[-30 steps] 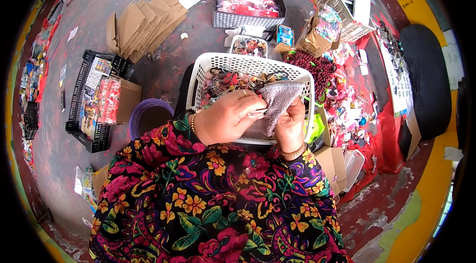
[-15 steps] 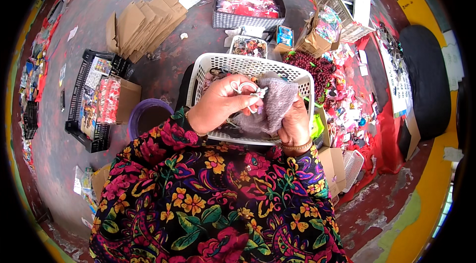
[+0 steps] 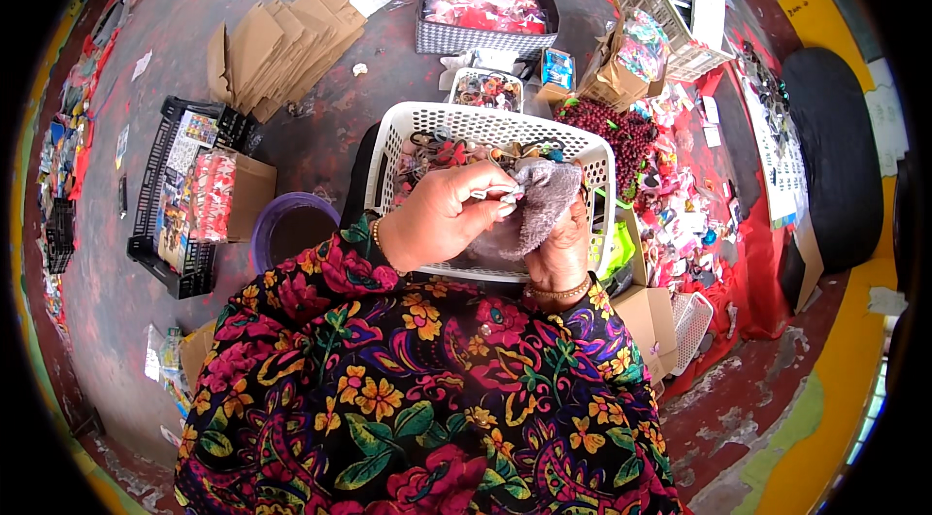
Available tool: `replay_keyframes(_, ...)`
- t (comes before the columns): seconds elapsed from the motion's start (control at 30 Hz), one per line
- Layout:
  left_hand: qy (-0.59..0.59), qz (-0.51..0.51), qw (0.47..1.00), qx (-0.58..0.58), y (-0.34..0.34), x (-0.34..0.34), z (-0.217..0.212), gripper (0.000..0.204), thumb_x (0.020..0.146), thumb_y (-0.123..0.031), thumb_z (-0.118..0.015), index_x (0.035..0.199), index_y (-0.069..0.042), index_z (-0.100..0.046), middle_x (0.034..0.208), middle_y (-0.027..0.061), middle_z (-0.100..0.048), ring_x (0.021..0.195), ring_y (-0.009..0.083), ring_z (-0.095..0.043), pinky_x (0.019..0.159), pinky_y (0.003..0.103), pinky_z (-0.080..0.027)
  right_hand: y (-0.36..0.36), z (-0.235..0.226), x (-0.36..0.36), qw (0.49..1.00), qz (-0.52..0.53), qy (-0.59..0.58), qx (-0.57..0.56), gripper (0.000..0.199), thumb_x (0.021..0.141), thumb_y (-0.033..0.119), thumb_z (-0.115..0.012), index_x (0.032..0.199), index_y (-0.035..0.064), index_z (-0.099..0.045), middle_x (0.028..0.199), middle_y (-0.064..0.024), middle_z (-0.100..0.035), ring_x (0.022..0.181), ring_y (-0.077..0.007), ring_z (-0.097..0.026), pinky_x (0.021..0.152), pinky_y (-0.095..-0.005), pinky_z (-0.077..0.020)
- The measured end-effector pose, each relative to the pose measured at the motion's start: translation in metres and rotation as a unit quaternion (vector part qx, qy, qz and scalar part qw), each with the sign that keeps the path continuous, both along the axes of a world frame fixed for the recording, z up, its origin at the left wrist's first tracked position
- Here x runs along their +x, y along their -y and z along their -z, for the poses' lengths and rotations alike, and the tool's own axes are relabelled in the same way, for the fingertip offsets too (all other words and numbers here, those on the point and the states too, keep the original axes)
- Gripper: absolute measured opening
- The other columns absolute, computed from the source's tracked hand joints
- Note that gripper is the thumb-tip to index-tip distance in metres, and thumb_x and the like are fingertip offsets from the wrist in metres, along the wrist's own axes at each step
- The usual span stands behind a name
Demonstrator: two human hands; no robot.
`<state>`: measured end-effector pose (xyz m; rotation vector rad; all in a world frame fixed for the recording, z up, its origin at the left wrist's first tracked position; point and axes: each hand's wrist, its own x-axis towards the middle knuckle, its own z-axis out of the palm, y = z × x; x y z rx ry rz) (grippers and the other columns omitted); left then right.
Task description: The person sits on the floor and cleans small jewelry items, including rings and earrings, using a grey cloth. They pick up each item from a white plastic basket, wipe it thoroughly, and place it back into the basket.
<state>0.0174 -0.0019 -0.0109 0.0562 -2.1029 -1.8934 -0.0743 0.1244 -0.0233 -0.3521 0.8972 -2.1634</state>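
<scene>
Messy grey floor (image 3: 194, 39) everywhere, lol; mid-frame, a fuzzy greyish cloth (image 3: 549, 209) slants lower-left to upper-right, right hand (image 3: 563, 248) gripping it, left hand (image 3: 432, 216) pinching a tiny whitish thing (image 3: 499, 195) at its left edge.

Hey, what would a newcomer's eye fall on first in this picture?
Probably the bright floral garment, filling the lower middle. Just above it, the right hand holds a fuzzy greyish cloth and the left hand a small pale item, over a white perforated basket. Right of the basket, a dark red heap stands out.
</scene>
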Motion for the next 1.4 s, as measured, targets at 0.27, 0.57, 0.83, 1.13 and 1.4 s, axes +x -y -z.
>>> replay_keyframes(0.27,0.033,-0.002,0.964,0.263,0.007,-0.005,0.007,0.017,0.087,-0.003,-0.05,0.104,-0.002,-0.05,0.089,0.0007,-0.055,0.076,0.0049,-0.051,0.066,0.018,-0.04,0.0,0.001,-0.004,1.0,-0.005,0.023,0.015,0.033,0.081,0.021,-0.062,0.107,0.0024,-0.054,0.1,-0.0071,-0.06,0.085,-0.0165,-0.059,0.075,-0.029,-0.0496)
replay_keyframes(0.57,0.035,-0.025,0.987,0.153,0.006,-0.002,0.008,0.008,0.083,-0.001,-0.056,0.09,-0.001,-0.054,0.083,-0.0037,-0.051,0.076,0.0024,-0.047,0.064,0.019,-0.04,-0.004,-0.011,-0.022,0.982,-0.097,-0.12,0.11,0.026,0.082,0.01,-0.059,0.106,0.0008,-0.056,0.101,-0.0075,-0.061,0.088,-0.0156,-0.059,0.075,-0.0274,-0.0496)
replay_keyframes(0.83,0.028,-0.003,0.985,0.172,0.005,-0.001,0.01,0.016,0.081,0.004,-0.056,0.096,-0.001,-0.054,0.089,-0.0021,-0.053,0.081,0.0042,-0.051,0.072,0.02,-0.044,-0.005,-0.014,-0.018,0.99,-0.103,-0.024,0.092,0.017,0.082,0.002,-0.056,0.098,-0.0005,-0.061,0.093,-0.0062,-0.063,0.083,-0.0143,-0.061,0.074,-0.0276,-0.0499)
replay_keyframes(1.13,0.03,0.006,0.964,0.264,0.006,-0.001,0.015,0.014,0.082,0.003,-0.055,0.094,-0.002,-0.057,0.089,-0.001,-0.056,0.078,0.0054,-0.053,0.068,0.02,-0.044,-0.008,-0.012,-0.02,0.975,-0.102,-0.117,0.158,0.022,0.078,0.006,-0.064,0.099,0.0006,-0.06,0.093,-0.004,-0.063,0.081,-0.0113,-0.06,0.071,-0.0245,-0.0487)
replay_keyframes(1.4,0.079,-0.012,0.944,0.319,0.008,-0.001,0.019,0.009,0.085,-0.005,-0.053,0.092,-0.002,-0.058,0.086,0.0037,-0.058,0.068,0.0074,-0.053,0.06,0.02,-0.044,-0.003,-0.009,-0.016,0.985,-0.099,-0.078,0.117,0.026,0.08,0.004,-0.06,0.105,0.0006,-0.057,0.099,-0.007,-0.062,0.087,-0.0141,-0.059,0.076,-0.0267,-0.0482)
